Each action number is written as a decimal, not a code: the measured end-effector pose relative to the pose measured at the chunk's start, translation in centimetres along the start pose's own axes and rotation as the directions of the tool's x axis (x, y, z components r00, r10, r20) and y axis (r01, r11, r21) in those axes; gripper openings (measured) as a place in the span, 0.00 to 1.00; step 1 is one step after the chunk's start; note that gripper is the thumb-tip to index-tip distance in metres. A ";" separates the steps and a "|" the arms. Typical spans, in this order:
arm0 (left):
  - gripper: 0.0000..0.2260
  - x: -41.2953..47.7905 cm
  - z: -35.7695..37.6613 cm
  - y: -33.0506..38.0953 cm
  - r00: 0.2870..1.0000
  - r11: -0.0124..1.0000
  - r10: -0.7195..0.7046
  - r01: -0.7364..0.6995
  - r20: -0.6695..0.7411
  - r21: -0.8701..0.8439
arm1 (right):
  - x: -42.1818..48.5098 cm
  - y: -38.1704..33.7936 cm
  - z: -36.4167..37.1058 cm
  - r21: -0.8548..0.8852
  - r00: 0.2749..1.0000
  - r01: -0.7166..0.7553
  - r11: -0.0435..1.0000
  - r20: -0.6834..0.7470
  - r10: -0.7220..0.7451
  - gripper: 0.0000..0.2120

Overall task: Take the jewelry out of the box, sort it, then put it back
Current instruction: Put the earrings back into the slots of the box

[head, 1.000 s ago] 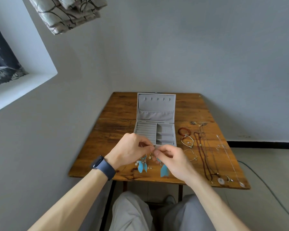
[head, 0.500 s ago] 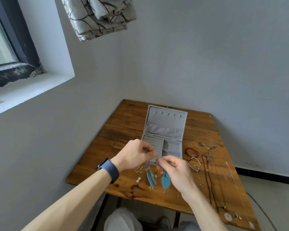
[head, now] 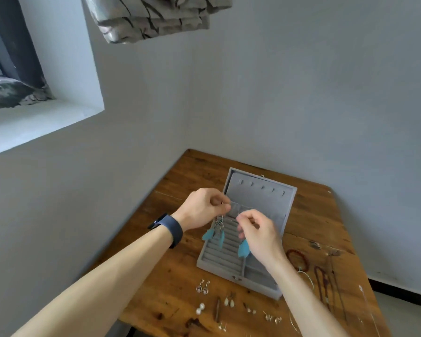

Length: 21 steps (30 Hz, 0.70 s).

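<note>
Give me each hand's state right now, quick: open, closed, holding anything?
Left hand: fingers pinched shut on a blue feather earring hanging over the jewelry box.
Right hand: fingers pinched shut on the other feather earring.

Bare forearms; a dark navy wristband (head: 172,228) wraps the left wrist.

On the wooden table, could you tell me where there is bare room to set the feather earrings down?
The table is bare left of the jewelry box and behind it. Crowded: small earrings in front, necklaces on the right.
</note>
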State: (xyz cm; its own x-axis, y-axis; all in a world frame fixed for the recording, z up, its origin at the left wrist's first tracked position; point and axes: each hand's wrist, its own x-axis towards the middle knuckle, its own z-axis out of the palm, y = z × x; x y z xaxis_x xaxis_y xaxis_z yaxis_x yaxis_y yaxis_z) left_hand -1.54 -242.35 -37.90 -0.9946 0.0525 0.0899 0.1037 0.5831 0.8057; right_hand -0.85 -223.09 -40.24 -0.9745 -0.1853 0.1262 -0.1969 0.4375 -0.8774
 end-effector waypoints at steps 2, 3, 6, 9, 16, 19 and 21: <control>0.23 2.8 -0.5 -0.7 0.991 0.985 -0.121 0.113 -0.052 -0.128 | 2.5 0.4 0.0 0.147 0.993 -0.106 0.983 -0.033 0.112 0.08; 0.29 4.2 -0.6 -0.9 0.981 0.966 -0.185 0.172 -0.054 -0.192 | 3.7 0.7 0.0 0.192 0.986 -0.150 0.970 -0.042 0.161 0.08; 0.40 8.1 -0.3 -1.6 0.937 0.877 -0.343 0.343 0.060 -0.338 | 6.8 1.5 0.5 0.287 0.963 -0.236 0.928 -0.062 0.264 0.08; 0.42 10.7 0.4 -2.6 0.898 0.808 -0.381 0.438 0.218 -0.394 | 9.2 1.8 1.0 0.300 0.952 -0.268 0.916 -0.066 0.300 0.09; 0.07 12.3 -0.4 -4.4 0.914 0.903 -0.284 0.356 0.289 -0.241 | 11.9 1.7 1.7 0.353 0.942 -0.301 0.886 -0.035 0.334 0.08; 0.10 11.9 -1.0 -4.7 0.938 0.936 -0.245 0.295 0.247 -0.192 | 12.0 1.4 2.7 0.365 0.938 -0.299 0.882 -0.055 0.341 0.08; 0.13 11.5 -1.0 -4.6 0.958 0.959 -0.206 0.239 0.198 -0.155 | 11.8 1.1 3.4 0.397 0.928 -0.303 0.866 -0.085 0.364 0.08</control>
State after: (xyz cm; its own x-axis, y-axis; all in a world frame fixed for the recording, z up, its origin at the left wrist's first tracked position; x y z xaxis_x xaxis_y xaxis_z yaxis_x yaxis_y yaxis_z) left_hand -13.47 -245.27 -39.97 -0.9764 0.0906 -0.1961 -0.1363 0.4463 0.8845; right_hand -12.22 -227.77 -41.28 -0.9848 0.0623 -0.1623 0.1673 0.0854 -0.9822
